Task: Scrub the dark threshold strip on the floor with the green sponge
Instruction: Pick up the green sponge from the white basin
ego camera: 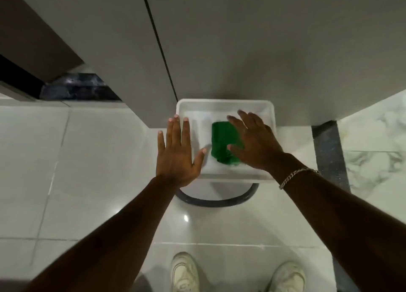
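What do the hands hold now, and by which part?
Nothing. Both hands are open: the left hand beside the tray, the right hand over the sponge.

One view only, so nothing is being shared with a second camera. You are wearing it on your head and it is looking steeply down along your own body toward the floor point(92, 160). Your shoes point(184, 272) are showing at the bottom edge, both forearms are running up from the lower corners, and your left hand point(178, 151) and right hand point(254, 142) are sitting mid-frame at arm's reach. The white tray point(224, 104) is lying just above centre, against the wall panels point(241, 39) filling the top. The wide lens is bending straight lines near the edges. The dark threshold strip point(329, 151) is running down the right side.
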